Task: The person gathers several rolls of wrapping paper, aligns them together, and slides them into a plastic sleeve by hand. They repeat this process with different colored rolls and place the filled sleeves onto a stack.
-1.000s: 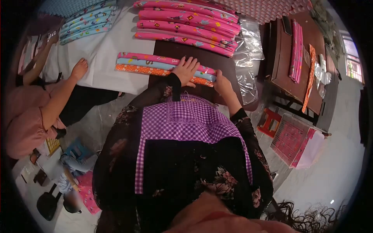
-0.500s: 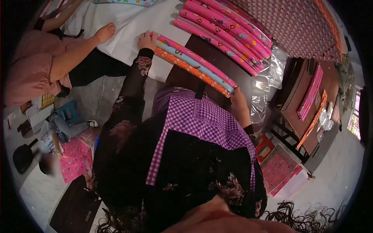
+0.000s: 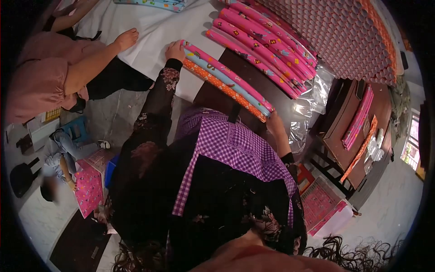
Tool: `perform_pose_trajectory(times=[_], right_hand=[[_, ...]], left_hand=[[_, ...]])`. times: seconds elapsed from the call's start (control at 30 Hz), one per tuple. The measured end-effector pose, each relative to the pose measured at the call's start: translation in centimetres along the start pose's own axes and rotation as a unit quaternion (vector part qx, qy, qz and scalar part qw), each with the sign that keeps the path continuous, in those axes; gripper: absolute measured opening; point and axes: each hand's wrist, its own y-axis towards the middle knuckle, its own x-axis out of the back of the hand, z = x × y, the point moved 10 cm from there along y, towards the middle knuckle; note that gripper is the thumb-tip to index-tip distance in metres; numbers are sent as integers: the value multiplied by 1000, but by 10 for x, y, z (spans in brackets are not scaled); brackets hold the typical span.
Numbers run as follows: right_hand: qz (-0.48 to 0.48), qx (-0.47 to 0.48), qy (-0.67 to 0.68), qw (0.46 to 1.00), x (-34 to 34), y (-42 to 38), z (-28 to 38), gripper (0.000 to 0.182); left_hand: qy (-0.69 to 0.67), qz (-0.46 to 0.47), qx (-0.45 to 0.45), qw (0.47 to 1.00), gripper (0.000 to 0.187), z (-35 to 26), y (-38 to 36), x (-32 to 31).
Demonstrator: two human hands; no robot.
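Note:
Three patterned rolls of wrapping paper, one pink (image 3: 226, 75), one light blue (image 3: 222, 78) and one orange (image 3: 222, 87), lie side by side in front of me, slanting down to the right. My left hand (image 3: 175, 51) is closed around their far-left ends. At the opposite ends my right hand (image 3: 275, 124) grips them, thumb and fingers at the tips. Beyond them, a pile of pink wrapping paper rolls (image 3: 267, 45) rests on the dark table (image 3: 213, 93). White cloth or sheeting (image 3: 152, 34) spreads under and past my left hand.
Clear plastic wrappers (image 3: 302, 120) lie right of my right hand. A large stack of rolls (image 3: 331, 36) shows its ends at back right. A side table (image 3: 358, 140) holds more rolls. A co-worker's hand (image 3: 127, 40) is at left; another person (image 3: 63, 163) sits lower left.
The view has shifted slightly. Both my hands stay on the ends of the three rolls, which keep nearly the same position. The seated person's pink sheet has changed angle.

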Motion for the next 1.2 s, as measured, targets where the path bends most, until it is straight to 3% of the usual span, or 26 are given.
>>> perform_pose_trajectory(times=[0.27, 0.33, 0.37, 0.43, 0.47, 0.53, 0.57, 0.6, 0.63, 0.67, 0.73, 0.8, 0.87, 0.9, 0.97, 1.0, 1.07, 1.1, 1.13, 1.17, 1.2], right_hand=[[0, -9, 80, 997, -8, 3, -7, 34], [13, 2, 110, 994, -13, 1, -9, 32], [-12, 38, 144, 989, -12, 0, -7, 31], [-24, 69, 172, 982, -27, 5, -16, 31], [-20, 67, 170, 983, -38, 7, -26, 31], [-15, 59, 343, 938, -40, 5, -18, 31], [17, 0, 335, 942, -48, 6, -24, 33], [23, -6, 331, 943, -41, 1, -14, 33], [21, 2, 321, 947, -26, -6, 6, 33], [17, 11, 312, 950, -17, -10, 17, 33], [9, 22, 339, 941, -38, 1, 5, 32], [-2, 34, 261, 965, -45, 7, 5, 31], [3, 19, 219, 976, -31, 1, 21, 31], [6, 5, 177, 984, -25, -2, 26, 31], [2, 5, 173, 985, -27, -1, 25, 31], [-2, 4, 169, 986, -28, -1, 24, 31], [-9, 21, 160, 987, -30, 2, 23, 31], [-15, 38, 151, 988, -29, 2, 25, 30], [-15, 38, 151, 988, -27, 0, 28, 30], [-23, 37, 162, 986, -23, -2, 30, 29], [-31, 35, 173, 984, -19, -4, 33, 28]], left_hand=[[-133, 7, -26, 991, 24, 19, 27, -7], [-203, 94, -8, 975, 26, 17, 35, -8], [-203, 88, -7, 975, 26, 16, 42, 0], [-364, 183, 125, 904, 28, 30, 37, -17], [-346, 161, 83, 920, 28, 28, 41, -10], [-330, 147, 50, 931, 28, 36, 43, -14], [-453, 146, 88, 875, 25, 45, 41, -19], [-567, 140, 124, 802, 22, 52, 40, -26], [-632, 102, 216, 737, 21, 71, 33, -45], [-633, 102, 218, 736, 21, 69, 27, -52], [-764, 22, 297, 572, 20, 63, 10, -60], [-784, 3, 297, 546, 18, 32, -6, -36], [-760, -4, 371, 534, 15, 7, -28, -20], [-760, -5, 370, 534, 15, 11, -29, -24], [-689, 57, 350, 632, 28, 27, -29, -46], [-689, 57, 350, 632, 28, 40, -27, -60], [-475, 174, 292, 811, 41, 63, -20, -89], [-476, 174, 291, 812, 41, 71, -21, -94], [-349, 199, 128, 907, 46, 56, -11, -85], [-204, 214, -41, 954, 50, 36, -10, -82], [-204, 213, -42, 955, 50, 25, -9, -71]])
